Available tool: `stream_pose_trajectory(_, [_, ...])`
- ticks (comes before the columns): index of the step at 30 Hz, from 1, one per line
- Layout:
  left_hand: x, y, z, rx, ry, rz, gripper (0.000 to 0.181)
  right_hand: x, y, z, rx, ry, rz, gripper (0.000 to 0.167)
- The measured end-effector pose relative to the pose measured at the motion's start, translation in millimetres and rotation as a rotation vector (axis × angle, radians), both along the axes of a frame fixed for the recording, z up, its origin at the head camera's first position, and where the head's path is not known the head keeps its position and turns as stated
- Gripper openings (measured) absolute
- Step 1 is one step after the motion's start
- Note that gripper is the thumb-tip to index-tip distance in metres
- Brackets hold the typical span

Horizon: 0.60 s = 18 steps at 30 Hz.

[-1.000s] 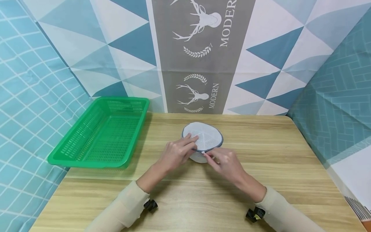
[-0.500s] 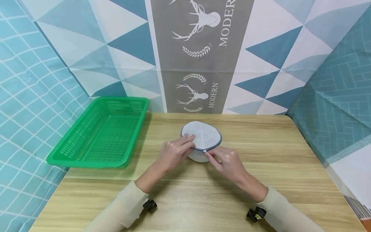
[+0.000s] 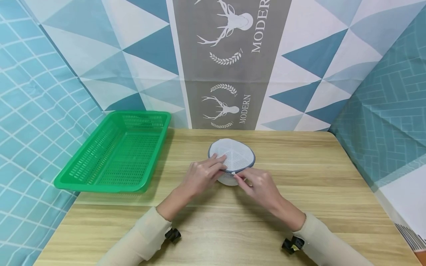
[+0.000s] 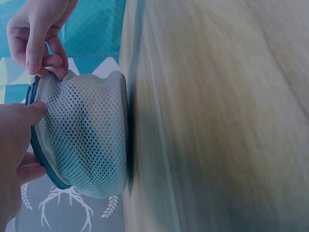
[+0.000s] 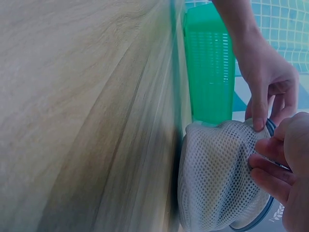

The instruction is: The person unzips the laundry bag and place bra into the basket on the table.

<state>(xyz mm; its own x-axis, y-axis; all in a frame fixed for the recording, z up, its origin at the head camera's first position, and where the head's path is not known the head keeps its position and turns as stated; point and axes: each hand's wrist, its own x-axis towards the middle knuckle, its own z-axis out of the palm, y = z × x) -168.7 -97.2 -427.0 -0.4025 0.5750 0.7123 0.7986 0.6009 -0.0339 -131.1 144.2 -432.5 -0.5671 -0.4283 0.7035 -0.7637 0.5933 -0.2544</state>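
A round white mesh laundry bag (image 3: 237,155) with a dark blue-grey zipped edge stands on the table, its lid side facing up. My left hand (image 3: 201,175) grips the zipped edge at the near left, fingers over the lid and thumb on the side wall. Just to its right, my right hand (image 3: 261,186) pinches the edge by the small white zipper pull (image 3: 233,173) between thumb and forefinger. In the left wrist view the mesh side wall (image 4: 89,130) looks bulged and creased. Whether anything lies inside, I cannot tell.
A green perforated plastic basket (image 3: 133,159) sits at the table's left side. The wood-grain table (image 3: 299,159) meets a patterned wall covering (image 3: 219,70) at the back. Black wrist cameras (image 3: 293,245) are strapped over both sleeves.
Both hands keep the same holds on the bag's edge. The right hand and zipper pull have shifted slightly right and back left; the bag has barely moved.
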Motion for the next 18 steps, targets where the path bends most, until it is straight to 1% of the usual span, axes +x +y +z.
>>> stream_pose_trajectory(6, [-0.9, -3.3, -0.7, 0.001, -0.002, -0.012, 0.02, -1.1, 1.5, -2.5, -0.002, -0.001, 0.012, 0.011])
stream_pose_trajectory(10, [-1.8, -6.4, -1.9, 0.001, 0.002, 0.006, 0.014, -1.8, 3.4, -4.2, -0.008, 0.014, 0.014, 0.013])
stream_pose_trajectory(14, [-1.9, -7.7, -1.2, 0.001, -0.011, 0.018, 0.011, -2.0, 4.2, -4.7, -0.013, 0.015, 0.014, 0.013])
stream_pose_trajectory(18, [-1.8, -7.8, -1.0, 0.005, -0.018, 0.013, 0.015, -1.6, 3.9, -4.7, -0.01, 0.007, 0.006, 0.012])
